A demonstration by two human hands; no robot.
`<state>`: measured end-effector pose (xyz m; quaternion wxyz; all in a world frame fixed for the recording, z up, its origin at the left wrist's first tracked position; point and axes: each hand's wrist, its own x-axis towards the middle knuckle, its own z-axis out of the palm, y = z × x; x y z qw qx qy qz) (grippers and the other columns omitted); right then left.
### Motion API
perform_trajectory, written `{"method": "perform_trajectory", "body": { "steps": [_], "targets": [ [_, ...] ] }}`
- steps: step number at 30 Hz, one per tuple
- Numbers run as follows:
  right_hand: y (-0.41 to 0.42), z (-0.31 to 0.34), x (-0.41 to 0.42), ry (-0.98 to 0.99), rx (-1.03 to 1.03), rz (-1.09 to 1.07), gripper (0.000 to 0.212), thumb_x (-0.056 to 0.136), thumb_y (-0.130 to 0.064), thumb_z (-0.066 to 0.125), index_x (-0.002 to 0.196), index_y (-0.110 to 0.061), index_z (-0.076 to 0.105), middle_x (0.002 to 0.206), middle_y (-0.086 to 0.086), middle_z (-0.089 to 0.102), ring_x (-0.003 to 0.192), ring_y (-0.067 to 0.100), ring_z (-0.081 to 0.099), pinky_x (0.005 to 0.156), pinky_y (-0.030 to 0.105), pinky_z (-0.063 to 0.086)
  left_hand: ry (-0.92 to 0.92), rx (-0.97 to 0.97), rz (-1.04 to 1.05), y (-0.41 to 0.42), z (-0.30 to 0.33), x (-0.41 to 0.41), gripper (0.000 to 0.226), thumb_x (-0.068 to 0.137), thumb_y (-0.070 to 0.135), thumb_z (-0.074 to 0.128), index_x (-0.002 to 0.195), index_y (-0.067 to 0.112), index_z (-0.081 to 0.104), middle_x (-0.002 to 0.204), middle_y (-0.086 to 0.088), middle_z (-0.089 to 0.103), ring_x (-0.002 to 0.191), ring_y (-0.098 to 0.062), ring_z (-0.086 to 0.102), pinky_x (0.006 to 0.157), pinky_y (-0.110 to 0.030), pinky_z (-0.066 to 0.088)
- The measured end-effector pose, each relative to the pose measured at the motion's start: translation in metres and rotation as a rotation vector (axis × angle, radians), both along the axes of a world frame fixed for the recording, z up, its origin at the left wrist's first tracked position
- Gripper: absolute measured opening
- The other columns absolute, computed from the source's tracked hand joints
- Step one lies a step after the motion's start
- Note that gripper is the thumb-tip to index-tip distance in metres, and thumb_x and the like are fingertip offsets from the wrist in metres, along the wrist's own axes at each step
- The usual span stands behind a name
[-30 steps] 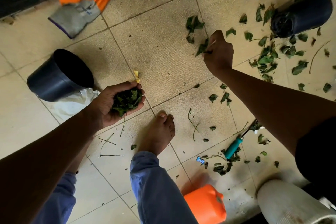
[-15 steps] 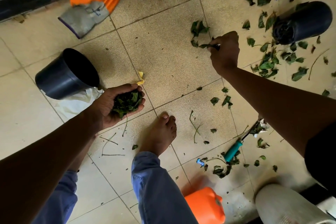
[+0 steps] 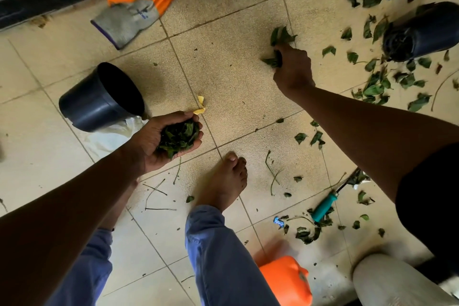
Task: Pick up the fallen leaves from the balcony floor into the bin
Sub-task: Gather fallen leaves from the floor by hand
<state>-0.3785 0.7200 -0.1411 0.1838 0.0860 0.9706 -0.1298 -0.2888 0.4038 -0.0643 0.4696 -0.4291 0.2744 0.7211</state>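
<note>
Reaching farther out than a second ago, the right hand [image 3: 293, 67] now clutches a few leaves [image 3: 282, 37]; the left hand [image 3: 171, 139] cups a full wad [image 3: 179, 137] beside the black bin [image 3: 99, 99], due for emptying.

Right hand [image 3: 293, 70] covered its own fingers; leaves [image 3: 272, 61] showed only at its upper left edge. Orange container [image 3: 285, 281] cut off at bottom edge. Fallen pot [image 3: 422, 31] cropped at right edge. Wrapper [image 3: 278, 221] too small to read.
</note>
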Motion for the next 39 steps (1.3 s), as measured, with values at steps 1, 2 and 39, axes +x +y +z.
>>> {"method": "perform_trajectory", "body": {
  "steps": [1, 2, 39],
  "targets": [
    [-0.001, -0.002, -0.001, -0.009, 0.041, 0.018, 0.049, 0.085, 0.000, 0.064, 0.132, -0.017, 0.061, 0.118, 0.016, 0.069, 0.112, 0.037, 0.064, 0.092, 0.041, 0.052, -0.001, -0.003, -0.001, -0.001, -0.001, 0.001, 0.013, 0.089, 0.021, 0.064, 0.089, 0.008, 0.068, 0.093, -0.009, 0.066, 0.083, -0.021, 0.068, 0.072, -0.031, 0.061],
    [-0.003, -0.004, -0.002, -0.014, 0.078, 0.038, 0.045, 0.086, -0.001, 0.063, 0.129, -0.015, 0.063, 0.116, 0.016, 0.070, 0.110, 0.036, 0.065, 0.090, 0.040, 0.052, -0.001, -0.005, 0.002, -0.001, -0.001, 0.001, 0.013, 0.089, 0.021, 0.064, 0.089, 0.008, 0.068, 0.093, -0.010, 0.066, 0.083, -0.021, 0.068, 0.072, -0.031, 0.061],
    [0.059, 0.029, 0.086, -0.036, -0.064, -0.593, 0.038, 0.083, -0.015, 0.067, 0.119, -0.026, 0.065, 0.094, 0.004, 0.073, 0.089, 0.023, 0.066, 0.071, 0.023, 0.043, -0.027, 0.021, -0.106, 0.026, 0.010, 0.008, 0.010, 0.086, 0.019, 0.064, 0.088, 0.009, 0.066, 0.091, -0.008, 0.067, 0.081, -0.022, 0.069, 0.073, -0.030, 0.061]
  ]
}}
